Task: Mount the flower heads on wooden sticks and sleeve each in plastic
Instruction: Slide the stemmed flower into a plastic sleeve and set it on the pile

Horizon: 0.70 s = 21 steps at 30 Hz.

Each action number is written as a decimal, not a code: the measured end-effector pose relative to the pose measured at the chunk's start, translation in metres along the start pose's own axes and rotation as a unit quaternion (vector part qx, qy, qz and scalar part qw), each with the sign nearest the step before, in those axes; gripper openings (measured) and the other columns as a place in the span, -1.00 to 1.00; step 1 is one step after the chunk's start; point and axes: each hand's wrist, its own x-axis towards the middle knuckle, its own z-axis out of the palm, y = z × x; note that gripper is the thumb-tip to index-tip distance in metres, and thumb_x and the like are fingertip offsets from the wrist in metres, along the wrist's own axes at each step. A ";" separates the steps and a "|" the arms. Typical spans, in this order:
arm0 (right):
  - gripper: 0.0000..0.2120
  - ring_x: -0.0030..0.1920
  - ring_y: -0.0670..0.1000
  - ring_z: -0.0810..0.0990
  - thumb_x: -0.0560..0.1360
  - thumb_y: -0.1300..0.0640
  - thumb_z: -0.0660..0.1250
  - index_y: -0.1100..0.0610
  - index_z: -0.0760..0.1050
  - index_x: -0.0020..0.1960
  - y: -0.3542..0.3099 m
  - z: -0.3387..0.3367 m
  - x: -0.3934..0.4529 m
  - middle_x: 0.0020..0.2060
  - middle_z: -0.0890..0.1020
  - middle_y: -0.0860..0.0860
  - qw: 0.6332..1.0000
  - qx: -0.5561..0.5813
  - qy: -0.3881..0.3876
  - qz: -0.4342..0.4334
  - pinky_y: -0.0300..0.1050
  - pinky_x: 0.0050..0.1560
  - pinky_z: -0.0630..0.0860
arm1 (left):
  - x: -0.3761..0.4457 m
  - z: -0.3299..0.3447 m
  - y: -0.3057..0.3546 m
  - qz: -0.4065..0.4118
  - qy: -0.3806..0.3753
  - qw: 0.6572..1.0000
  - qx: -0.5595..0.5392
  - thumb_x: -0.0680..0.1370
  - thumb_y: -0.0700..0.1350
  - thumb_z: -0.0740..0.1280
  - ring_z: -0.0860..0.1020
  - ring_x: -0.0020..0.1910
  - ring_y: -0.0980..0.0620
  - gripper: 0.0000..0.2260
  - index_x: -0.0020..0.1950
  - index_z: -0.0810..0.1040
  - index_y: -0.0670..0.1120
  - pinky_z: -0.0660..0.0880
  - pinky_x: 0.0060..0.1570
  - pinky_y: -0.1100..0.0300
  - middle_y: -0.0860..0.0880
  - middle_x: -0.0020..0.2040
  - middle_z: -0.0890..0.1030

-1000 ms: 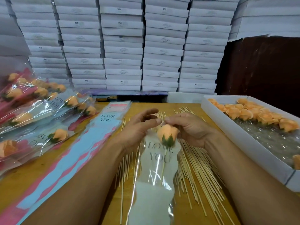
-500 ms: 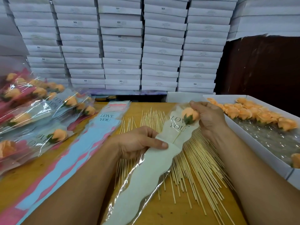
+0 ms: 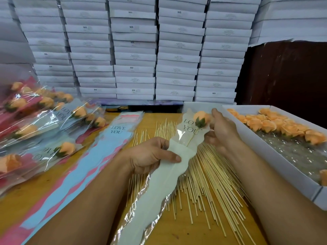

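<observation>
Flat white cardboard boxes point(image 3: 134, 55) stand stacked in tall columns along the back, wall to wall, several bearing a small "SGS" mark on the front edge (the other printing is too small to read). To the right of the stacks is a dark reddish-brown panel point(image 3: 286, 73), its surface dull and streaked. Everything in front sits on a yellowish wooden tabletop point(image 3: 185, 232), its grain showing in the bare patches near the front edge.

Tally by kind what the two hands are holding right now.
Orange rose-shaped flower head: 1
Thin wooden stick: 1
Clear plastic sleeve with white backing, printed LOVE YOU: 1
Total: 3, held between the left hand and the right hand.
</observation>
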 end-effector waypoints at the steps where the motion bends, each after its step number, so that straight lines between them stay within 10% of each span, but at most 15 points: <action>1: -0.65 -0.41 0.07 0.69 0.66 -0.13 0.19 0.15 0.54 0.08 0.002 0.002 -0.003 -0.34 0.71 0.08 1.000 -0.012 -0.012 0.007 0.08 -0.27 0.67 | -0.001 0.000 0.001 0.002 0.014 1.000 -0.013 0.52 -0.30 0.40 0.71 -0.13 -0.09 -0.89 0.01 0.68 -0.19 0.64 -0.18 0.13 -0.19 -0.04 0.71; 9: -0.29 -0.48 0.05 0.58 0.58 -0.43 0.03 0.22 0.54 0.01 0.016 0.014 -0.012 -0.32 0.71 0.20 0.977 -0.175 -0.125 0.000 -0.20 -0.57 0.39 | 0.001 0.010 0.014 -0.005 0.218 0.976 0.020 0.61 -0.24 0.34 0.68 -0.18 -0.08 -0.93 0.08 0.53 -0.12 0.66 -0.12 -0.04 -0.16 -0.08 0.71; 11: -0.39 -0.46 0.05 0.58 0.63 -0.31 0.10 0.24 0.54 0.06 0.018 0.016 -0.016 -0.27 0.71 0.23 0.965 -0.167 -0.202 0.017 -0.20 -0.57 0.37 | 0.004 0.012 0.018 -0.013 0.279 0.955 0.102 0.62 -0.19 0.33 0.65 -0.01 -0.13 -0.78 0.26 0.50 -0.16 0.60 0.11 -0.11 -0.19 0.08 0.66; 16: -0.85 -0.40 -0.03 0.55 0.57 0.10 0.41 0.20 0.60 -0.02 0.016 0.021 -0.030 -0.25 0.66 0.15 0.935 -0.139 -0.325 0.005 -0.24 -0.53 0.39 | 0.001 0.021 0.030 0.031 0.338 0.937 0.075 0.62 -0.22 0.30 0.65 -0.14 -0.08 -0.87 0.13 0.59 -0.13 0.59 -0.11 0.10 -0.15 -0.05 0.69; 21: -0.82 -0.37 -0.04 0.62 0.52 0.04 0.48 0.15 0.64 -0.13 0.014 0.043 -0.073 -0.20 0.70 0.13 0.861 -0.158 -0.478 0.074 -0.29 -0.55 0.42 | -0.018 0.007 0.041 0.103 0.426 0.897 0.060 0.62 -0.24 0.29 0.65 -0.14 -0.12 -0.89 0.02 0.60 -0.11 0.61 -0.03 -0.02 -0.14 -0.10 0.68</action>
